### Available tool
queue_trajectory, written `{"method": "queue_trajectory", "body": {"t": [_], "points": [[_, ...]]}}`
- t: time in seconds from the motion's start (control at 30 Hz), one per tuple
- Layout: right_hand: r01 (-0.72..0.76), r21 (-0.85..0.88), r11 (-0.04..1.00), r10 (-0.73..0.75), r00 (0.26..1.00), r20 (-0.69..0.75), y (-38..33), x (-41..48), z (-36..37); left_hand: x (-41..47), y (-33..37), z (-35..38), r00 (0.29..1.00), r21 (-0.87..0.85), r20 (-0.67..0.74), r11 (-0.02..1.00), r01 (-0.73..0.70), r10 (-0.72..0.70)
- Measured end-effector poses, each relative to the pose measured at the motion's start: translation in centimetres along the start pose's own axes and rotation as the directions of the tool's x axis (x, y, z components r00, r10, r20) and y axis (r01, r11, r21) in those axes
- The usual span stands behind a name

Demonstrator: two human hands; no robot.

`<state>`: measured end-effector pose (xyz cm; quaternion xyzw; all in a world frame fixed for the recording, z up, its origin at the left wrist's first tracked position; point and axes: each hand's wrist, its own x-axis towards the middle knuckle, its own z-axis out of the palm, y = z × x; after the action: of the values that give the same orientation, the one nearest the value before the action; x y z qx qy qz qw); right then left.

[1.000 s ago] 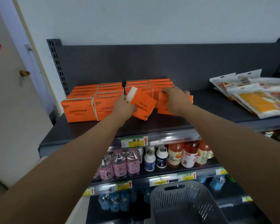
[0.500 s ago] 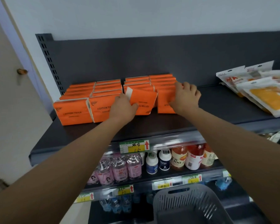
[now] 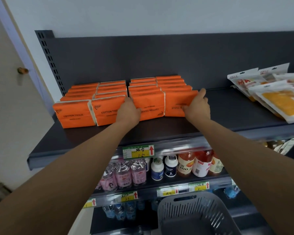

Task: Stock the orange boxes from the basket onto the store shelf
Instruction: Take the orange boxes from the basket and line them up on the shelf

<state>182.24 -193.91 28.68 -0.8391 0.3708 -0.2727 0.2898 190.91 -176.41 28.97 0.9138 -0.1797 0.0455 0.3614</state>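
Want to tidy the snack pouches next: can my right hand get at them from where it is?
Probably yes. The right hand is on the end box, and only bare shelf lies between it and the pouches; a sideways reach should do.

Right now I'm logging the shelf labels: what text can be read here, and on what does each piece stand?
"COTTON TISSUE": front-left orange box.
"COTTON TISS", rest hidden: second box.
"COTTON TISSUE", upside down: third box.
"TISSUE", upside down: fourth box.
"100": orange drink bottle.
"MA": white pouch.
Too blurred to read: handwriting on the price tags, other small print.
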Motion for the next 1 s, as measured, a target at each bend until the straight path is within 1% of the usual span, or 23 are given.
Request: {"method": "queue_trajectory", "body": {"t": [0.13,0.3,0.43,0.57,0.67,0.77,0.87,1.0], "points": [[0.009,0.018,1.000,-0.009,1.000,-0.016,0.6,0.4,0.3,0.6,-0.6,0.4,0.999,0.021,-0.027,1.000,0.023,-0.022],[0.004,-0.024,1.000,-0.003,0.999,0.042,0.7,0.3,0.5,1.2,-1.0,0.6,0.999,0.055,-0.041,0.998,0.032,-0.030],[0.002,-0.045,0.999,0.002,0.997,0.081,0.9,-0.1,0.3,1.0,-1.1,0.5,0.999,0.027,0.024,0.999,0.026,-0.026],[-0.004,-0.035,0.999,0.006,0.998,0.066,1.0,-1.1,-0.3,-0.2,-0.9,-0.3,0.996,0.039,0.084,0.999,0.007,-0.010],[0.029,-0.045,0.999,-0.028,0.999,0.035,1.0,-2.1,-1.1,-1.5,-0.3,-1.0,0.996,0.045,0.082,0.998,-0.040,0.036],[0.071,-0.054,0.996,-0.070,0.997,0.036,0.8,-3.4,-2.0,-3.2,0.5,-1.9,0.992,0.034,0.096,0.996,-0.088,0.085],[0.126,-0.064,0.990,-0.122,0.990,0.066,0.8,-5.1,-3.3,-5.3,1.3,-2.5,0.986,0.006,0.120,0.993,-0.116,0.114],[0.242,-0.082,0.967,-0.231,0.965,0.126,1.1,-8.0,-5.1,-8.9,2.5,-3.3,0.973,-0.030,0.143,0.983,-0.180,0.183]]}}
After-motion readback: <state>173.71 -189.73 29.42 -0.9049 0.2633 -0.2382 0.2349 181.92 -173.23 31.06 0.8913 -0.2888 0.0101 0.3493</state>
